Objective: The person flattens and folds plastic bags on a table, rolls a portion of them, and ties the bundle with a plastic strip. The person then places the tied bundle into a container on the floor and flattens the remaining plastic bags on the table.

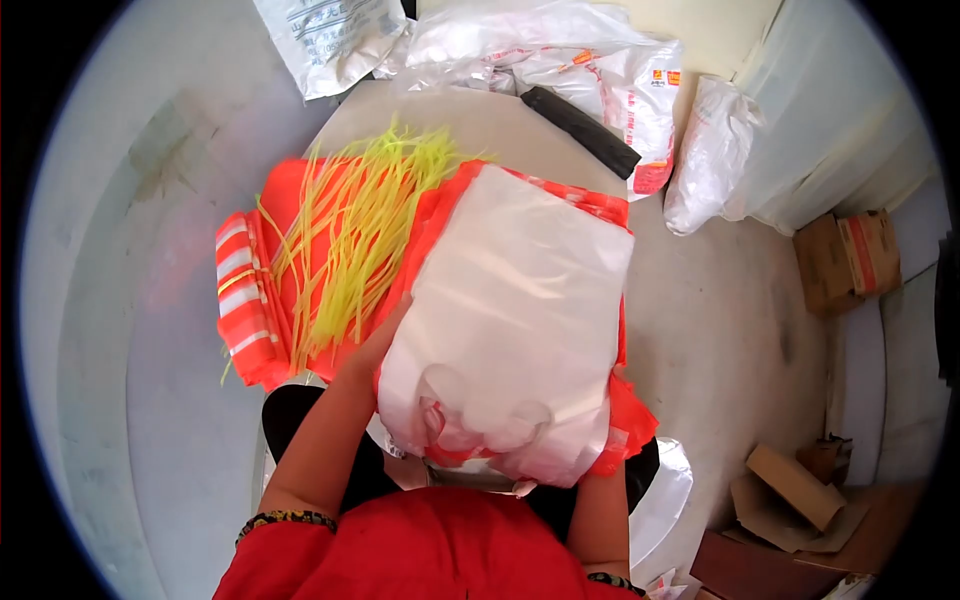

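Note:
A broad stack of white translucent plastic bags [520, 290] with red-orange ones beneath lies in front of me, its cut-out handle ends toward my body. My left hand [390, 318] is against the left edge of this stack, its fingers hidden by the plastic. On the other side, my right forearm [600, 510] runs up under crumpled red-orange plastic [628, 425], which covers the right hand. Left of the stack, a bunch of yellow-green plastic strips [365, 230] is spread over more red-orange plastic [285, 195].
A folded red-and-white striped bundle [245, 295] lies at the table's left. Toward the back are a black bar-shaped object [580, 130] and several white printed sacks [640, 95]. Cardboard boxes [848, 260] stand at the right, with an opened carton [790, 510] lower down.

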`<state>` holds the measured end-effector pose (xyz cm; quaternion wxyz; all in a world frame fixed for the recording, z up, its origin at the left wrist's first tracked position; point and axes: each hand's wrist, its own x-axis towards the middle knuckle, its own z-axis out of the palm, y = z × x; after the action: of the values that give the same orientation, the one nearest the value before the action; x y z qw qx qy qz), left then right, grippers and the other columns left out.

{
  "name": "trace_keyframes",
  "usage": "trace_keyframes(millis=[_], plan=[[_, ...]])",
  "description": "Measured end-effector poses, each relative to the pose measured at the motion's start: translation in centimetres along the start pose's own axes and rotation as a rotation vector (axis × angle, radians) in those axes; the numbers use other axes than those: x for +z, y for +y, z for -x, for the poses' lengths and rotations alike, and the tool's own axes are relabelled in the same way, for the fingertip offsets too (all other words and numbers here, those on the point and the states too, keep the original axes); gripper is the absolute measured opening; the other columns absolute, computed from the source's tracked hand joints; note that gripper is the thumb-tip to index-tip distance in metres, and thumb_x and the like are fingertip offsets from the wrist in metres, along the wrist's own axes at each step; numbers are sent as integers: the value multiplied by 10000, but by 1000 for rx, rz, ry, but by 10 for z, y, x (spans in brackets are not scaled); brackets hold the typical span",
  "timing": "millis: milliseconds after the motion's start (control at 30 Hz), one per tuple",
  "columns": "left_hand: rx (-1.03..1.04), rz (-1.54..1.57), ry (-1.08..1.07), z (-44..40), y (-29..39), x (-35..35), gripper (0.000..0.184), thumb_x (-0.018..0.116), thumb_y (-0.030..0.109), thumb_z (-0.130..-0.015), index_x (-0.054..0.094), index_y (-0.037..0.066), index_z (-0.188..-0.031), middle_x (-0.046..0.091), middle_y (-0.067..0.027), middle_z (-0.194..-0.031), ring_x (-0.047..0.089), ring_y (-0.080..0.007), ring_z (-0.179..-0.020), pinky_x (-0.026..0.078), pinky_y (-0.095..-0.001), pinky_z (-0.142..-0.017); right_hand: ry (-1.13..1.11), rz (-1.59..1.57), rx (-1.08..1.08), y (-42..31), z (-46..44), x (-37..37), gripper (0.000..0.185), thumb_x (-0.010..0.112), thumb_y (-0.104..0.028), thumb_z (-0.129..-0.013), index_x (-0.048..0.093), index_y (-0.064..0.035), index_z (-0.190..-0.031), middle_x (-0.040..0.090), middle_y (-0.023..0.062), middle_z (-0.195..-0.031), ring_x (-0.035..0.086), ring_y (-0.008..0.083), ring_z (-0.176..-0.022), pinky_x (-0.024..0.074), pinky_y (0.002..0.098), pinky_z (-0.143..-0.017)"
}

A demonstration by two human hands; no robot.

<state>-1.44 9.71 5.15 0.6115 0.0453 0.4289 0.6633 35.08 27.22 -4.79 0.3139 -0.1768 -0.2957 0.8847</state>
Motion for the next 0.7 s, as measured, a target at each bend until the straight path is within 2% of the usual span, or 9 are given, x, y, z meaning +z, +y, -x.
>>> trace_keyframes(millis=[33, 233, 333, 433, 567, 633, 700], plan=[[42, 73, -57, -7, -6, 1, 701, 489, 593, -1058, 495, 87, -1544, 589, -103, -1499, 543, -260, -1381, 438, -409, -1153, 1, -1, -2, -1, 2, -1, 378, 507, -265, -1088, 535, -35, -1387, 583, 92, -1289, 574, 204, -1130, 497, 357, -993], [4, 136, 8, 29, 18, 41, 666, 541, 576, -1039, 552, 91, -1495, 616, -92, -1460, 561, -255, -1352, 449, -397, -1137, -2, -7, -7, -8, 0, -3, 382, 501, -271, -1093, 528, -35, -1393, 583, 91, -1286, 577, 198, -1125, 500, 354, -988], [24, -53, 118, 47, 19, 54, 632, 546, 548, -1043, 559, 95, -1484, 629, -90, -1440, 579, -260, -1326, 474, -415, -1111, -13, -10, -8, -4, -2, -3, 385, 498, -274, -1096, 524, -34, -1396, 582, 90, -1285, 578, 195, -1122, 502, 352, -986], [-1, 155, 50, 28, -22, 17, 625, 546, 540, -1042, 561, 97, -1483, 632, -93, -1434, 589, -269, -1311, 488, -425, -1094, -25, -13, -8, 3, -5, -3, 387, 496, -277, -1099, 521, -34, -1399, 582, 89, -1284, 579, 192, -1120, 504, 351, -983], [38, 151, 2, 35, -22, 34, 602, 532, 515, -1051, 565, 85, -1471, 642, -119, -1404, 610, -296, -1272, 499, -436, -1081, -45, -23, -10, 8, -11, -5, 390, 492, -280, -1102, 516, -34, -1403, 582, 88, -1282, 580, 188, -1117, 506, 348, -980], [132, 101, 76, 37, -8, 56, 591, 493, 481, -1073, 522, 70, -1498, 619, -129, -1430, 592, -295, -1297, 483, -443, -1106, -69, -24, -9, 10, -14, -7, 391, 490, -282, -1104, 513, -34, -1405, 582, 88, -1281, 581, 186, -1115, 507, 347, -979], [168, 142, 62, 50, -6, 62, 596, 478, 486, -1077, 521, 61, -1493, 621, -138, -1422, 598, -302, -1287, 490, -450, -1097, -85, -31, -11, 15, -13, -9, 393, 488, -284, -1106, 511, -34, -1407, 582, 87, -1280, 581, 184, -1114, 508, 346, -977]])
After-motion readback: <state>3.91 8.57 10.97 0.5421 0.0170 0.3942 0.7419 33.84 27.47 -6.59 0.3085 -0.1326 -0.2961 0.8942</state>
